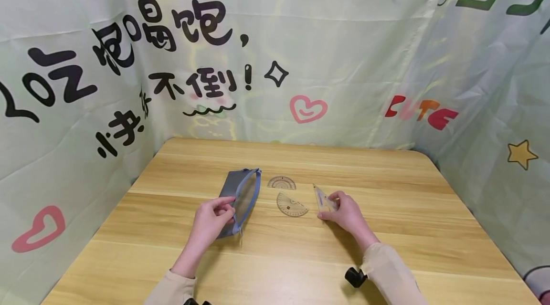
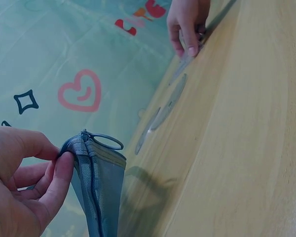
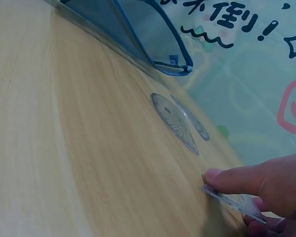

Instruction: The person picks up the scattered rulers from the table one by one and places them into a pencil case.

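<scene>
Protractors point(image 1: 292, 205) lay between: left hand point(image 1: 209, 221) pinched a pouch point(image 1: 247, 195); right hand point(image 1: 347, 213), at their three o'clock, probably a set square point(image 1: 323, 203).

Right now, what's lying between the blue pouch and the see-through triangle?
The far protractor and the near protractor, both see-through half circles, lie on the table between the pouch and the triangle; the head view shows this.
</scene>
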`<action>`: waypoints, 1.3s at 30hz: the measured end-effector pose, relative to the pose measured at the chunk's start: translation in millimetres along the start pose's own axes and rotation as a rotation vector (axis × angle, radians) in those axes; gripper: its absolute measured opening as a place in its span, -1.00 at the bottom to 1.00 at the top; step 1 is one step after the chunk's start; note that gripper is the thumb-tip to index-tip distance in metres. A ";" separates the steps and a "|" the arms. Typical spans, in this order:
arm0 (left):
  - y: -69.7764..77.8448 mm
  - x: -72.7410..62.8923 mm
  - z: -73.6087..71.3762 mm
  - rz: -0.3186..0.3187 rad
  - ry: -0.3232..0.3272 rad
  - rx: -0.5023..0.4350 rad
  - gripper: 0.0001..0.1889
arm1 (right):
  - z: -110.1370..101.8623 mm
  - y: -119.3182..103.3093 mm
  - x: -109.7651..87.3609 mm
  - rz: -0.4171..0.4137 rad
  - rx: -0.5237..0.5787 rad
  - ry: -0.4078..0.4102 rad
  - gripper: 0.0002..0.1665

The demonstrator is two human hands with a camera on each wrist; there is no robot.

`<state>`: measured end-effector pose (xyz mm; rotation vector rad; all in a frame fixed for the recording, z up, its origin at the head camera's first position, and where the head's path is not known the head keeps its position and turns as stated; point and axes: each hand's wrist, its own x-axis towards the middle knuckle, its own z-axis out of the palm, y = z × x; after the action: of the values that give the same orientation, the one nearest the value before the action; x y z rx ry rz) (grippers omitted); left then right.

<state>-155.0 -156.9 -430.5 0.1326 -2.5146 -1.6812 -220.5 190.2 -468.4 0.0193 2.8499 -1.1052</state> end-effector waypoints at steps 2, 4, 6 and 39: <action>0.3 -0.2 0.0 0.000 -0.001 0.002 -0.66 | -1.4 0.1 -0.4 0.001 -0.003 0.004 -0.25; 0.3 -0.2 0.1 0.002 -0.002 0.005 -0.66 | -3.1 -0.5 -1.4 -0.001 -0.007 0.010 -0.27; 0.3 -0.2 0.2 0.003 -0.002 0.007 -0.66 | -4.6 -1.0 -2.0 -0.003 -0.007 0.016 -0.29; 1.6 -2.1 -1.1 0.005 -0.003 -0.012 -0.67 | -15.1 -11.4 -4.4 0.008 0.152 -0.004 -0.65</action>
<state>-152.8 -157.0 -428.6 0.1232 -2.5040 -1.6958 -217.7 192.0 -449.2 0.0377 2.7525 -1.3160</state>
